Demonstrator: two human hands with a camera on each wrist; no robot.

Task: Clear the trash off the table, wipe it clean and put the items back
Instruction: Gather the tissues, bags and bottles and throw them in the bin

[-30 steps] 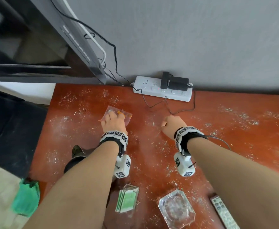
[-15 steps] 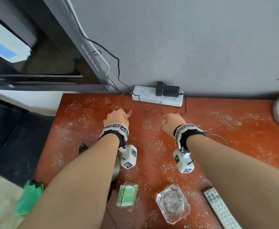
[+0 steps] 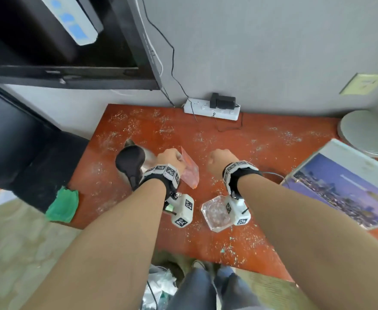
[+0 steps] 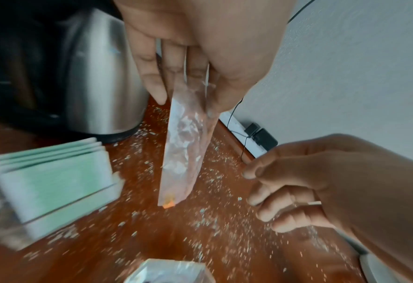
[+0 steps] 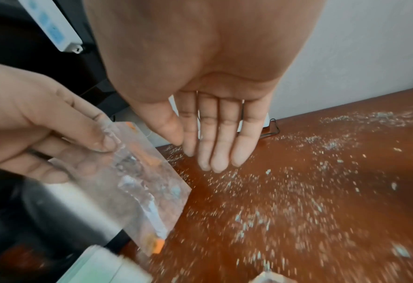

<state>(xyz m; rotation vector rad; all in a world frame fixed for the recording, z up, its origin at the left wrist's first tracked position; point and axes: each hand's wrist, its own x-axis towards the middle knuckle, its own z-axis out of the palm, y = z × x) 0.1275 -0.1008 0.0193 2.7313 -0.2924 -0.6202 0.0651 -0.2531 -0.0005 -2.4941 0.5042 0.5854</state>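
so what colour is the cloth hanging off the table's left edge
Green. The cloth shows best in the head view, draped at the edge of the table.

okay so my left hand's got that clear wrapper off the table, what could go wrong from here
The clear wrapper is only pinched at its top edge by the left hand, so it could slip, or shed bits onto the crumb-covered table. It also hangs beside the kettle and the glass ashtray, which a careless swing might knock.

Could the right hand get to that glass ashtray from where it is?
Probably yes. The right hand is open and holds nothing, and the glass ashtray sits uncovered on the table just below that wrist.
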